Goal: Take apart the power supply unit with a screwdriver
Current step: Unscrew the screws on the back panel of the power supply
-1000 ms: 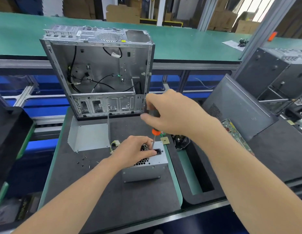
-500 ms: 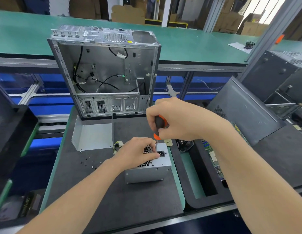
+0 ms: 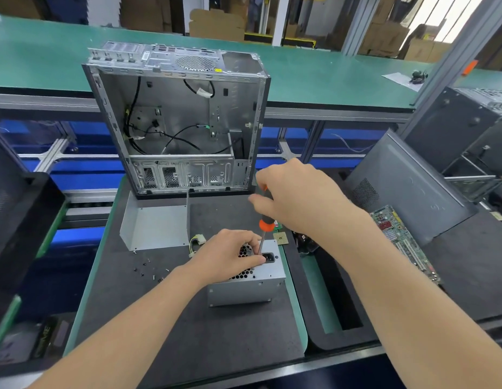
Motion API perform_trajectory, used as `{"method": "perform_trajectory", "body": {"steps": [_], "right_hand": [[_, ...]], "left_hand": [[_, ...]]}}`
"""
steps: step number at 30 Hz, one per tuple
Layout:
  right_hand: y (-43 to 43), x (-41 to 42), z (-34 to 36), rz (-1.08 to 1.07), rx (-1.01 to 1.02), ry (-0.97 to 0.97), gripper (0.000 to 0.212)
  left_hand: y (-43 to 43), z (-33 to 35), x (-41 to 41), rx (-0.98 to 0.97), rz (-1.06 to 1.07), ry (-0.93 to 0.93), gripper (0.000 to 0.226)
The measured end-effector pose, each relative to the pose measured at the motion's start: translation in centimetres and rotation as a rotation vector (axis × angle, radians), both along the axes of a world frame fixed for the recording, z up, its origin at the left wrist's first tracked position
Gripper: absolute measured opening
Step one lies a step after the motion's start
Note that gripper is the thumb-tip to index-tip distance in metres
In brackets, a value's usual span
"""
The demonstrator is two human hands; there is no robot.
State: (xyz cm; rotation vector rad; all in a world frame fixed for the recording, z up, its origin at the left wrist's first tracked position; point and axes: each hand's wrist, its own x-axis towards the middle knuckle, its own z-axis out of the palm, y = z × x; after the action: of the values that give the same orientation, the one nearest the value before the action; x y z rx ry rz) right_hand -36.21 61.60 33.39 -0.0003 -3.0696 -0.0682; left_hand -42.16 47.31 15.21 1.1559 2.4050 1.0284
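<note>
A grey metal power supply unit (image 3: 252, 287) stands on the dark mat in the middle of the bench, its perforated top face up. My left hand (image 3: 227, 256) lies over that top face, fingers curled on it and close around the screwdriver's shaft. My right hand (image 3: 297, 197) grips the black and orange handle of the screwdriver (image 3: 265, 224), held nearly upright. The tip meets the top face near the black power socket, hidden behind my left fingers. A short yellow-wired connector (image 3: 196, 241) sticks out on the unit's left.
An open, gutted computer case (image 3: 177, 119) stands upright behind the unit. A bent metal cover plate (image 3: 157, 228) lies in front of it, with several loose screws (image 3: 149, 269) nearby. A circuit board (image 3: 404, 242) and a grey side panel (image 3: 407, 186) lie at right. A dark tray (image 3: 336, 304) sits beside the mat.
My right hand has turned on the screwdriver handle, showing more of it. My left hand stays on the unit. The camera view has shifted slightly.
</note>
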Motion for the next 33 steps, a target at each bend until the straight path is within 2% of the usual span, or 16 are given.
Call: {"method": "perform_trajectory", "body": {"steps": [5, 11, 13, 15, 17, 18, 20, 26, 29, 33], "right_hand": [[1.1, 0.4, 1.0, 0.24, -0.243, -0.16, 0.005], [1.7, 0.8, 1.8, 0.304, -0.316, -0.25, 0.032], [1.5, 1.0, 1.5, 0.289, -0.342, -0.242, 0.029], [0.9, 1.2, 0.9, 0.203, -0.197, -0.105, 0.023], [-0.1, 1.2, 0.4, 0.029, 0.09, 0.042, 0.05], [-0.6, 1.1, 0.4, -0.039, 0.139, 0.068, 0.058], [-0.9, 0.8, 0.3, -0.068, 0.089, 0.053, 0.056], [0.9, 0.6, 1.3, 0.217, -0.23, -0.151, 0.007], [1.4, 0.8, 2.0, 0.313, -0.252, -0.217, 0.019], [1.1, 1.1, 1.9, 0.308, -0.316, -0.26, 0.029]], "left_hand": [[-0.2, 0.1, 0.1, 0.025, 0.004, 0.004, 0.016], [-0.1, -0.1, 0.0, 0.04, -0.005, -0.015, 0.021], [-0.1, -0.1, 0.0, 0.042, 0.003, -0.003, 0.023], [-0.1, -0.1, 0.0, 0.034, 0.013, -0.006, 0.024], [-0.1, -0.1, 0.0, 0.033, 0.014, -0.02, 0.024], [-0.1, -0.1, 0.0, 0.033, 0.01, -0.029, 0.024], [-0.1, 0.0, 0.1, 0.024, 0.009, -0.044, 0.023], [-0.2, 0.5, 0.2, 0.004, 0.005, -0.03, 0.018], [-0.2, 0.5, 0.2, 0.026, -0.009, -0.033, 0.016], [-0.1, 0.4, 0.2, 0.023, 0.003, -0.012, 0.02]]}}
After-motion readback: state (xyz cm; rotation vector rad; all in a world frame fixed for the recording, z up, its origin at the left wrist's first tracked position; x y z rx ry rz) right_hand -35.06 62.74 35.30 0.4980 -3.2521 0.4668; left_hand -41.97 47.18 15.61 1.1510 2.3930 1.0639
